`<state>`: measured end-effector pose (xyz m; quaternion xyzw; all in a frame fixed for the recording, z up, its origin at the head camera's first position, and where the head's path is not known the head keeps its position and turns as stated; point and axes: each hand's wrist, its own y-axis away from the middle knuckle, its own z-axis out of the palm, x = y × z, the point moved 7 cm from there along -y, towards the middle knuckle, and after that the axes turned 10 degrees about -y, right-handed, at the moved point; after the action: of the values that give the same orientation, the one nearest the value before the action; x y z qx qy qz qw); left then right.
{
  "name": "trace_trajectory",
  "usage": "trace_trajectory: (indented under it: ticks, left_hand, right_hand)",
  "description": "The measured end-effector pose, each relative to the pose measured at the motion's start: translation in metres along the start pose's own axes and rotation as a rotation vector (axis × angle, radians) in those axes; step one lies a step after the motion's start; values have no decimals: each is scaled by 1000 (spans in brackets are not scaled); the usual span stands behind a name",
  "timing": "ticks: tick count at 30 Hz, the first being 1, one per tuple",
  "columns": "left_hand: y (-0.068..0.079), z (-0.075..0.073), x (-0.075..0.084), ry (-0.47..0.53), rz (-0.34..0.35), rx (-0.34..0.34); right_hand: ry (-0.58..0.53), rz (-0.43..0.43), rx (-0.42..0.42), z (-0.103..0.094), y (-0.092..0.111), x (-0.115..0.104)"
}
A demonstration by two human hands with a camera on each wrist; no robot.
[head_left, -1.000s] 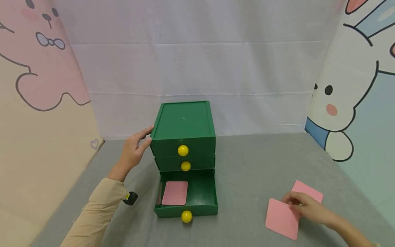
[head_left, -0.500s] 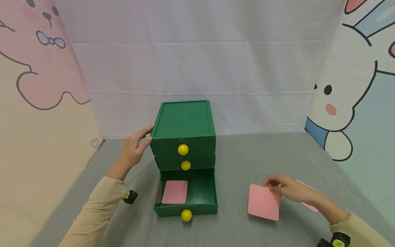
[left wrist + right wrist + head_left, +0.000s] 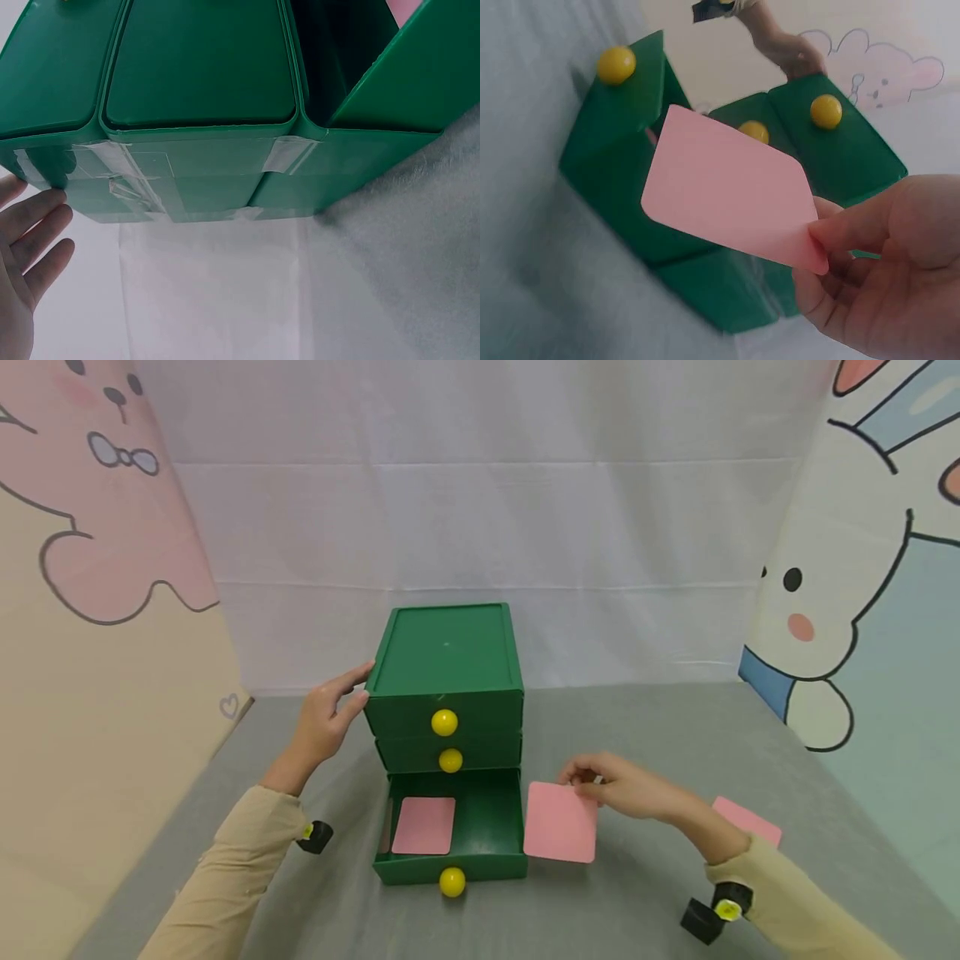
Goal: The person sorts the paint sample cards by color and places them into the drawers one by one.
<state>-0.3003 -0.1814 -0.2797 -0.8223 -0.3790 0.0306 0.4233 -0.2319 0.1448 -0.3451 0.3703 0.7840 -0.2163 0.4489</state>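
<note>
A green cabinet of three stacked drawers (image 3: pixel 446 652) stands mid-table, each drawer with a round yellow knob. Its bottom drawer (image 3: pixel 491 827) is pulled out, and one pink square card (image 3: pixel 423 826) lies in the left part. My left hand (image 3: pixel 322 722) rests against the cabinet's upper left side, fingers extended; the left wrist view shows these fingers (image 3: pixel 46 225) at the side wall. With thumb and fingers my right hand (image 3: pixel 626 787) pinches a second pink card (image 3: pixel 560 822) by its corner, just right of the open drawer. The right wrist view shows that pinch (image 3: pixel 885 255) up close.
Another pink card (image 3: pixel 746 820) lies on the grey tabletop (image 3: pixel 622 718) at right, partly hidden behind the right forearm. A white cloth (image 3: pixel 480 518) hangs behind the cabinet. Printed panels with cartoon animals stand at both sides.
My right hand has lifted a pink card off the table at right and carried it left to beside the open drawer. The left hand stays on the cabinet.
</note>
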Motion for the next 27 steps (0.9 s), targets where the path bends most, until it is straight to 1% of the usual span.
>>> trace_trajectory:
  ticks: [6,11,20,24,27]
  left_hand:
    - [0,-2,-1,-15,-2,5]
    - [0,-2,-1,-15,-8,-1]
    - [-1,0,0,-33,-9,-14]
    - [-1,1,-1,-28,-8,-18]
    - [-1,1,-1,-25,-7,-14]
  right_hand:
    - [24,-68,-2,14,-34,-23]
    - [44,-67,-9,26,-55,-33]
    - [6,-48,-34,51,-83,-30]
    - [-13,-32,-24,60,-91,-28]
    - [-24,-37,-11,66,-97,-24]
